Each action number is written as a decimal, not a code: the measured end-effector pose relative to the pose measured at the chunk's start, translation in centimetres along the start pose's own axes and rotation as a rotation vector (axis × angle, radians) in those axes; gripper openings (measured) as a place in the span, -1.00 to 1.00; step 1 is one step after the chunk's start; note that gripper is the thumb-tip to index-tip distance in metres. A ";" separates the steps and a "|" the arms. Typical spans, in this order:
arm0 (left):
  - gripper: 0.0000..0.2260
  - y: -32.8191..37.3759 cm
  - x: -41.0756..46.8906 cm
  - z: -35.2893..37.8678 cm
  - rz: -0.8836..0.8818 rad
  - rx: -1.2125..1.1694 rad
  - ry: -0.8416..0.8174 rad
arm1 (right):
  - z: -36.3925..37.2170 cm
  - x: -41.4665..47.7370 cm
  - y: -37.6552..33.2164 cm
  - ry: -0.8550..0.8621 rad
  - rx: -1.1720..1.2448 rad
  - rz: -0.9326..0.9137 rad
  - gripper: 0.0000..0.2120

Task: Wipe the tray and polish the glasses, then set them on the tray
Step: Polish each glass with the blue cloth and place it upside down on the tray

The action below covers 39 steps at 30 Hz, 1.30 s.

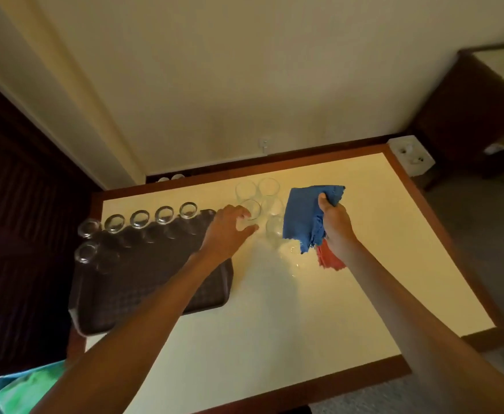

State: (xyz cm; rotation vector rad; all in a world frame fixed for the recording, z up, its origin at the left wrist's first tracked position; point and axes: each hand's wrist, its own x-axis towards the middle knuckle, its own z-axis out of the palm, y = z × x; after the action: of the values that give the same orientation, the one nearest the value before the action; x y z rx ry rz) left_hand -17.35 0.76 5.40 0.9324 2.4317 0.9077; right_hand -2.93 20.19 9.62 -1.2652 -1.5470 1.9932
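Head view: open left hand touches a glass; right hand grips blue cloth.

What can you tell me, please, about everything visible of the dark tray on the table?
The tray is dark brown, rectangular with rounded corners and a low raised rim; its floor shows a fine grid texture and looks like plastic. It lies flat at the left side of the white-topped table. Six clear glasses stand on it: five along the far edge, one nearer at the left. The left forearm crosses above its right part.
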 end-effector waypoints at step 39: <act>-0.43 8.5 -0.7 -11.1 -0.026 -0.180 0.172 | 7.6 0.0 -4.4 -0.393 -0.003 0.175 -0.63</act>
State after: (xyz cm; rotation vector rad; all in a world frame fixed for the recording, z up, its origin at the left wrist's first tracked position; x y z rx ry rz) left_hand -19.03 0.29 19.29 0.7851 2.4446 1.2198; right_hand -10.04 17.17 13.73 -1.0881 -1.6523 2.4698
